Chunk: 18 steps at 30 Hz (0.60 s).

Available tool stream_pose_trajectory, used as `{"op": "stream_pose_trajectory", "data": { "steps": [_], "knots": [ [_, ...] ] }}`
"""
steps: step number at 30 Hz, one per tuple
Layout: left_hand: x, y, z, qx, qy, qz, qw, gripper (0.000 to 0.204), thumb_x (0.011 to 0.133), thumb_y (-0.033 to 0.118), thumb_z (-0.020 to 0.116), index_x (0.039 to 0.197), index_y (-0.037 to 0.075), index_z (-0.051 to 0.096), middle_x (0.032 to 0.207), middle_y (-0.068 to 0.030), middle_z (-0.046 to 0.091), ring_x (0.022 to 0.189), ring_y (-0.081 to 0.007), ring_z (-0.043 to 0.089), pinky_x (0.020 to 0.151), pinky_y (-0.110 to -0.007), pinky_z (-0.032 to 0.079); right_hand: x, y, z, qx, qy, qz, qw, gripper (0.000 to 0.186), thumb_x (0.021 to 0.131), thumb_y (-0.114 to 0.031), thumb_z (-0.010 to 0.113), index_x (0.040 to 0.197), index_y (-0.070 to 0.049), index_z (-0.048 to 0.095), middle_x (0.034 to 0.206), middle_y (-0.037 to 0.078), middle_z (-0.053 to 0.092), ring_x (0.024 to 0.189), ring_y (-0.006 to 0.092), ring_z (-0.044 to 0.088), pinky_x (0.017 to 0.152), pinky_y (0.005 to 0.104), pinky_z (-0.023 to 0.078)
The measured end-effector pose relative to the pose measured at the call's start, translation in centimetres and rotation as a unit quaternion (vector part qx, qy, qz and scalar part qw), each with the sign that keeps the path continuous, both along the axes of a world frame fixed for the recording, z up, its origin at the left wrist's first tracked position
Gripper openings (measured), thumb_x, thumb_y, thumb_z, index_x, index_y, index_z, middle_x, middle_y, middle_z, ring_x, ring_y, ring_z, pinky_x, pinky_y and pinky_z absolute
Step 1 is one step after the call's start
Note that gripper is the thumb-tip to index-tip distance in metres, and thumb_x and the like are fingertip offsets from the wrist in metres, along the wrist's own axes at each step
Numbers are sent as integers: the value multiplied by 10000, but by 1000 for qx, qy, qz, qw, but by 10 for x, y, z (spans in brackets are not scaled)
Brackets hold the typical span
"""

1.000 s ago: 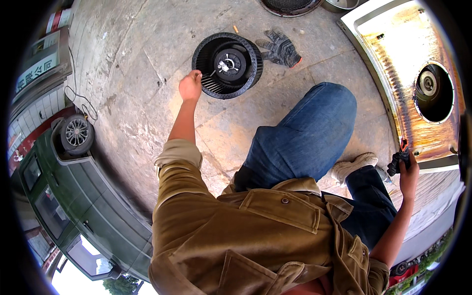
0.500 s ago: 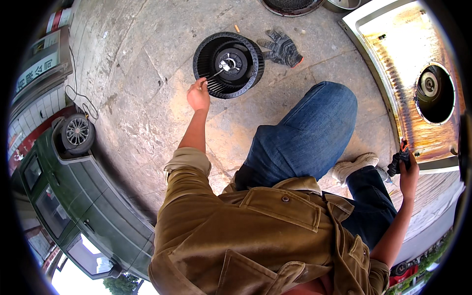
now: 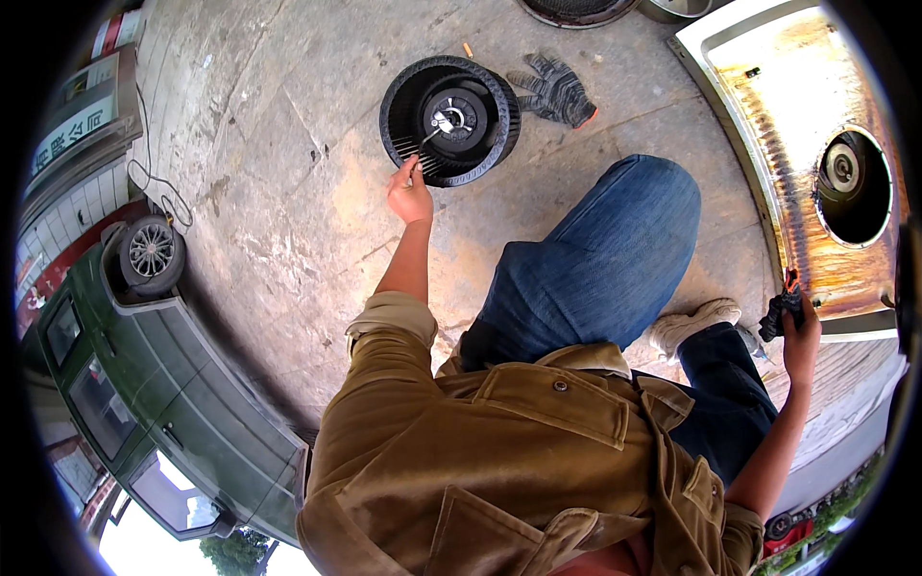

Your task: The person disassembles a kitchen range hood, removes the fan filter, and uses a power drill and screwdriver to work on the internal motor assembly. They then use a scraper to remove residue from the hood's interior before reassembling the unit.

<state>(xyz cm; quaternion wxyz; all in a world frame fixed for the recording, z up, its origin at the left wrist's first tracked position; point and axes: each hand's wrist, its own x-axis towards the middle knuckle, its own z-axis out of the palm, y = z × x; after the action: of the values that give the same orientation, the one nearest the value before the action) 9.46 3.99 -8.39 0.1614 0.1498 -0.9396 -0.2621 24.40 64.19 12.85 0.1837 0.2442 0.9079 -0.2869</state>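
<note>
A black slatted fan wheel [image 3: 490, 120], with metal pieces at its hub, lies on the floor. My left hand [image 3: 410, 192] pinches its lower-left rim; whether a thin tool is also between the fingers I cannot tell. My right hand [image 3: 801, 331] grips a crumpled dark glove [image 3: 780, 314] with orange edging, beside the greasy, rust-stained steel housing [image 3: 754, 106] with a round opening. A grey knit glove [image 3: 562, 91] lies flat right of the wheel. My bent jeans-clad knee [image 3: 615, 221] is between my hands.
A dark round mesh part [image 3: 576, 12] and a metal bowl [image 3: 672, 10] sit at the top. A small orange stick [image 3: 468, 50] lies above the wheel. A green vehicle [image 3: 182, 374] stands left, with a cable [image 3: 158, 180] on the concrete floor [image 3: 269, 173].
My left hand has moved right along the wheel's lower rim. The whole view has shifted slightly. My right hand still holds the crumpled glove beside the housing.
</note>
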Motion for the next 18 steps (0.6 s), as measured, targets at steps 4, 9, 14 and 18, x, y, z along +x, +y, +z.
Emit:
{"op": "stream_pose_trajectory", "data": {
  "steps": [4, 9, 14, 18],
  "knots": [
    [2, -6, -6, -10, -14, -1, 1000, 184, 762, 91, 647, 929, 157, 686, 873, -76, 660, 803, -259, 612, 722, -343, 477, -2, 0, -3, 9, 7, 12, 1000, 389, 791, 4, 549, 1168, 76, 487, 875, 162, 605, 798, 180, 567, 759, 291, 445],
    [-21, -28, 15, -77, -66, -81, 991, 119, 781, 140, 640, 894, 148, 675, 818, -99, 650, 757, -269, 606, 702, -360, 466, -3, 2, -5, -3, -2, 11, 1000, 385, 790, -5, 552, 1162, 75, 492, 857, 164, 605, 764, 184, 564, 734, 295, 449],
    [-56, -43, 18, 4, -189, -29, 982, 137, 791, 213, 630, 900, 136, 663, 820, -95, 659, 798, -253, 620, 721, -361, 467, 1, 1, -3, 0, -3, -1, 1000, 380, 787, -7, 555, 1154, 75, 496, 833, 163, 607, 746, 183, 563, 726, 296, 452],
    [-119, -58, 17, -76, -288, -40, 954, 170, 798, 263, 593, 894, 135, 651, 854, -83, 666, 842, -276, 622, 734, -383, 473, 1, 3, -5, -10, 6, 7, 1000, 388, 786, -14, 559, 1160, 71, 497, 831, 173, 610, 752, 190, 575, 729, 297, 455]
  ]
}}
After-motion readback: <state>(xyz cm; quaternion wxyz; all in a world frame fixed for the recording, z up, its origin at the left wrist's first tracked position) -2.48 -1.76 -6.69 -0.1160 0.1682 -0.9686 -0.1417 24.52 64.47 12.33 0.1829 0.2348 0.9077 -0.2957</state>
